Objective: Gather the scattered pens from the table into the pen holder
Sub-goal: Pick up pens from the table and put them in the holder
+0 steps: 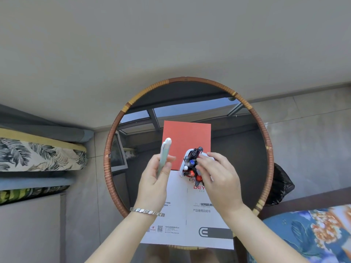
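Soft, even daylight fills the scene, with no hard shadows on the grey wall or floor. The glass table top (237,141) mirrors a bright skylight at its far side, a pale blue glare. Wide-angle distortion bends the wall's base line and stretches the cushions at the left and right edges. The picture is slightly soft overall; print on the white booklet (201,215) near the viewer stays partly legible.

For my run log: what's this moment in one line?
left hand: holds pale green pen | right hand: on pens in pen holder | table: glass
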A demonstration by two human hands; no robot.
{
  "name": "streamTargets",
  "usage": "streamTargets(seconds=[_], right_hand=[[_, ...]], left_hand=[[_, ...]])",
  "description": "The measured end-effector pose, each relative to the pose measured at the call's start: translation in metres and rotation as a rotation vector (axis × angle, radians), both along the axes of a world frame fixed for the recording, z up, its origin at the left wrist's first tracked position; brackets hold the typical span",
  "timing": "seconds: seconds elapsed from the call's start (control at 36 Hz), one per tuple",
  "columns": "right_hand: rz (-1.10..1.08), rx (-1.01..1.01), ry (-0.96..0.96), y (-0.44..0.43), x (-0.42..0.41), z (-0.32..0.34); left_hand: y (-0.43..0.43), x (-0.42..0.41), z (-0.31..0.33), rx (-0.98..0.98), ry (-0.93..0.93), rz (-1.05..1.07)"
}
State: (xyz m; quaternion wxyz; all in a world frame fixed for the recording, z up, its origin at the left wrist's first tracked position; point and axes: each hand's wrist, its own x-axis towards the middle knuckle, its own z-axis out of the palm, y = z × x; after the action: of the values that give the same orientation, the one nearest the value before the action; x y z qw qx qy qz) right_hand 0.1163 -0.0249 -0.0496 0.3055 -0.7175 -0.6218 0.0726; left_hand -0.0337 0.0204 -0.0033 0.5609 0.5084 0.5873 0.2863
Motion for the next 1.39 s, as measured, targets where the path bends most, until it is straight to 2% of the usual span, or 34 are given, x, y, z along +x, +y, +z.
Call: streamTargets(seconds=[0.08, 0.31, 0.36, 0.42, 0.5, 0.56, 0.64, 0.69, 0.83, 0.92, 1.06, 1.14, 1.28, 1.39], right_hand=[[-0.018, -0.068, -0.108, -0.005, -0.002, -0.003], [-0.119, -0.177, 0.010, 0.006, -0.007, 0.010], [-0.113, -0.317, 0.041, 0.016, -0.007, 0.020], [-0.110, -0.537, 0.043, 0.026, -0.004, 0.030], [-0.091, -0.652, 0.129, 0.035, 0.002, 0.048], [0.011, -0.615, 0.341, 0.033, 0.005, 0.064], [0.079, -0.502, 0.845, 0.022, 0.009, 0.087], [0.068, -0.391, 1.007, 0.010, 0.010, 0.093], [-0.064, -0.234, 0.968, -0.015, 0.013, 0.097], [-0.214, -0.146, 0.889, -0.024, 0.023, 0.096], [-0.260, -0.130, 0.737, -0.036, 0.036, 0.081], [-0.194, -0.128, 0.640, -0.034, 0.031, 0.075], [-0.052, -0.107, 0.485, -0.024, 0.023, 0.066], [0.066, -0.193, 0.278, -0.015, 0.008, 0.059]], left_hand=[[0.000, 0.003, 0.000, -0.010, -0.001, -0.022], [0.000, 0.014, 0.008, -0.007, -0.053, -0.108], [0.000, 0.016, 0.009, 0.004, -0.048, -0.143], [0.001, 0.017, 0.009, 0.022, -0.021, -0.170], [0.002, 0.017, 0.009, 0.040, 0.017, -0.188], [0.002, 0.016, 0.010, 0.045, 0.011, -0.199], [0.000, 0.017, 0.009, 0.096, 0.030, -0.312], [-0.003, 0.019, 0.005, 0.164, 0.066, -0.432], [-0.008, 0.026, -0.002, 0.343, 0.133, -0.609], [-0.005, 0.025, -0.011, 0.456, 0.302, -0.638], [0.012, 0.032, -0.030, 0.382, 0.649, -0.873], [0.021, 0.037, -0.039, 0.343, 0.588, -0.899], [0.024, 0.029, -0.050, 0.390, 0.385, -0.743], [0.025, 0.028, -0.048, 0.387, 0.333, -0.662]])
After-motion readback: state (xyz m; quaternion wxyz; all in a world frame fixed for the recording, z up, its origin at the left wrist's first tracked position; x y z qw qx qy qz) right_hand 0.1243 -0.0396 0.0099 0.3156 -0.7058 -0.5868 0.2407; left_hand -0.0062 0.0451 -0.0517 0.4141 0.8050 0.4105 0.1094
